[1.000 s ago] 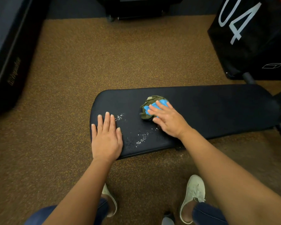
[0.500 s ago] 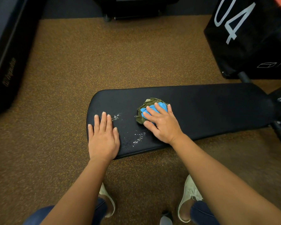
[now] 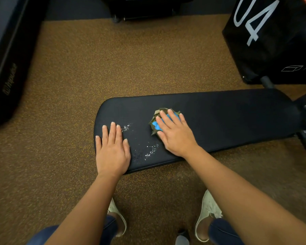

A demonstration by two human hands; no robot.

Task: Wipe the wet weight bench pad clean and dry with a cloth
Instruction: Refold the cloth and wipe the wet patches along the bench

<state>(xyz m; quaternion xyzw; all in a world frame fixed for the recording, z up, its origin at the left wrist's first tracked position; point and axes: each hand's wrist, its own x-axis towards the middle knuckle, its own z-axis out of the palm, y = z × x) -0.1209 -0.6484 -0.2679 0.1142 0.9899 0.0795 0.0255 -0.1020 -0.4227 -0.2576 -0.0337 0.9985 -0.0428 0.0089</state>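
Head view: both hands on the wet bench pad [image 3: 228, 114].
Left hand [image 3: 112, 149] lies flat, fingers straight, at the pad's left end; right hand [image 3: 175, 135] presses straight fingers onto a bunched blue-and-green cloth [image 3: 155, 125] left of the pad's middle. Droplets [image 3: 149, 152] glisten between the hands.

Bare pad [image 3: 228, 110] rightward (black box [image 3: 272, 41] beyond)

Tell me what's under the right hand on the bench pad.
A bunched green and blue cloth lies under the right hand, on the bench pad. The pad beneath them is covered, so wetness there cannot be seen.
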